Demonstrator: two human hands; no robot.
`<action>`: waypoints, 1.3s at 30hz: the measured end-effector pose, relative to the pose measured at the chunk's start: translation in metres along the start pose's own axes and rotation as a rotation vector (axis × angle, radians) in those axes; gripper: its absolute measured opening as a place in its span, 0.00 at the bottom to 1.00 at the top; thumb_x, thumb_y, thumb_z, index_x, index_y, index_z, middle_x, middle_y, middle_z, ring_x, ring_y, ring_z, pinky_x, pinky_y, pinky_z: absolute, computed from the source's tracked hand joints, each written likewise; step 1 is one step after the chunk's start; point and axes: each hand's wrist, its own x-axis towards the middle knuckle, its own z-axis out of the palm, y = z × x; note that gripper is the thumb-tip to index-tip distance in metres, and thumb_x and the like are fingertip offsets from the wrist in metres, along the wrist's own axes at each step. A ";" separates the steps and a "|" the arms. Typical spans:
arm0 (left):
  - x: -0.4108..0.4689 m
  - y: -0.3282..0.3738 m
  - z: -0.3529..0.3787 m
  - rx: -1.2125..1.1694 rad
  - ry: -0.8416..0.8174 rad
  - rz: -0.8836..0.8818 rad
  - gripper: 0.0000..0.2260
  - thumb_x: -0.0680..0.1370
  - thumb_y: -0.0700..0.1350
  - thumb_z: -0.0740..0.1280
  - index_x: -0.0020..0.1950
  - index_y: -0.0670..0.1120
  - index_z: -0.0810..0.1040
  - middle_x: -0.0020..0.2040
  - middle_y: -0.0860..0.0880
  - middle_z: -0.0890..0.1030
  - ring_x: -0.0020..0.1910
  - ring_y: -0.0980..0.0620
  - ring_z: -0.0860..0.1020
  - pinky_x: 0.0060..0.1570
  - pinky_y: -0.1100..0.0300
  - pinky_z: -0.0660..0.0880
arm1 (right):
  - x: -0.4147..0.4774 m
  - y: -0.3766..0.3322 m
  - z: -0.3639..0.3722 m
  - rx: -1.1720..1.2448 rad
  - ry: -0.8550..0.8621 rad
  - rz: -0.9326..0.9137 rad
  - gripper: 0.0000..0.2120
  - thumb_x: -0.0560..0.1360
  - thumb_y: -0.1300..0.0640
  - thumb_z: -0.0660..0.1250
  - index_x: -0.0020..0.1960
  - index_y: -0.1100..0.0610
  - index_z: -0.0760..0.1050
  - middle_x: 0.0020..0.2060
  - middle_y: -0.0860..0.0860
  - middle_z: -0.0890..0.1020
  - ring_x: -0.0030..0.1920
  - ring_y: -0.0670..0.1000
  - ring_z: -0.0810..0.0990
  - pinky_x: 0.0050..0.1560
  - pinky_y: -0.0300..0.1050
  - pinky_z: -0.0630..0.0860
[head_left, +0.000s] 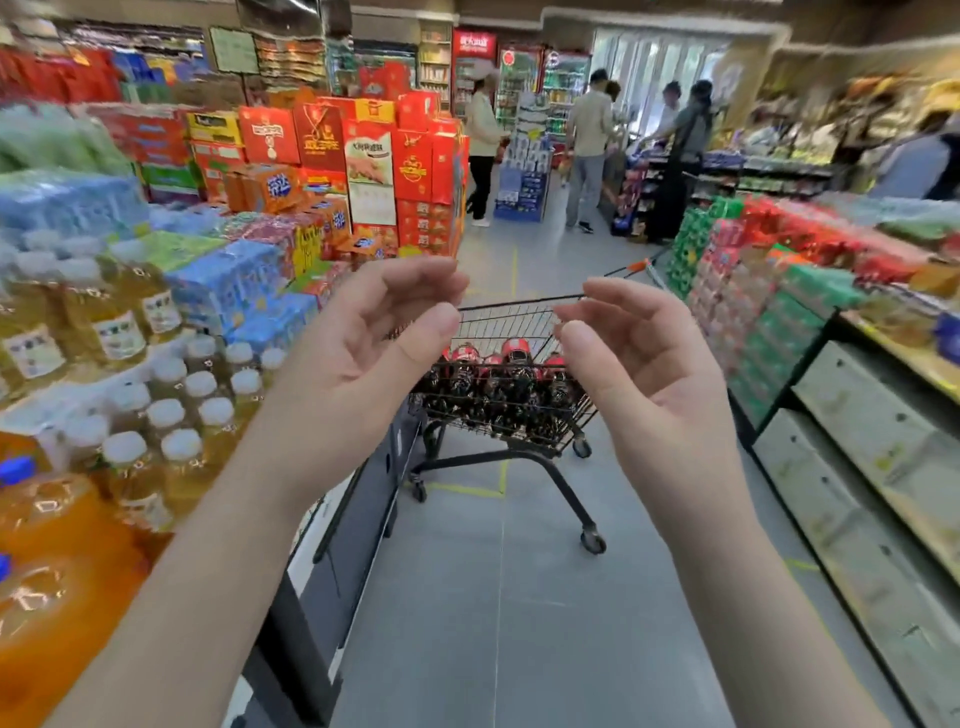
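Both hands up in front of me, palms turned in twd each other, well apart. L hand (363, 353): fingers (415, 280) loosely curled, thumb near the fingertips but nothing pinched, holds nothing. R hand (634, 358): same, fingers (618, 296) relaxed and half bent, nothing in it. Neither hand touches the cart (501, 327). It stands on the floor (493, 597) ahead of me, mid-aisle, seen in the gap btw the two hands and partly hidden by them. In its basket is a tight bunch of upright dark bottles (517, 351) w/ red caps; can't tell the count. Along the floor's L edge is a low display of yellow drink bottles (130, 312) w/ white caps, and big orange drink bottles (57, 571) at the near L corner. Blue shrink-wrapped packs (244, 291) sit behind them, then stacked red gift boxes (363, 156). R edge: shelf w/ green and red packs (753, 312), pale cartons (857, 441) below. Several people (589, 145) stand at the far end by the coolers, blurred.
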 end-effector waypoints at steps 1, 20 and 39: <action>0.013 -0.009 -0.006 -0.009 -0.013 -0.007 0.18 0.82 0.47 0.66 0.71 0.44 0.76 0.66 0.52 0.83 0.68 0.55 0.79 0.71 0.50 0.76 | 0.010 0.006 0.006 -0.009 0.011 0.002 0.15 0.76 0.53 0.73 0.62 0.51 0.78 0.55 0.51 0.86 0.59 0.48 0.84 0.61 0.45 0.79; 0.189 -0.154 0.012 -0.055 -0.137 -0.076 0.16 0.81 0.48 0.66 0.69 0.47 0.78 0.64 0.54 0.84 0.68 0.55 0.80 0.69 0.48 0.77 | 0.171 0.134 0.013 -0.027 0.111 0.092 0.13 0.80 0.58 0.72 0.63 0.55 0.78 0.55 0.53 0.86 0.58 0.50 0.85 0.58 0.43 0.81; 0.393 -0.296 0.089 -0.011 -0.059 -0.174 0.16 0.82 0.49 0.69 0.69 0.46 0.78 0.63 0.52 0.85 0.66 0.55 0.81 0.66 0.52 0.79 | 0.393 0.283 -0.070 0.020 0.017 0.154 0.14 0.78 0.54 0.72 0.63 0.55 0.78 0.56 0.54 0.86 0.59 0.53 0.85 0.58 0.41 0.80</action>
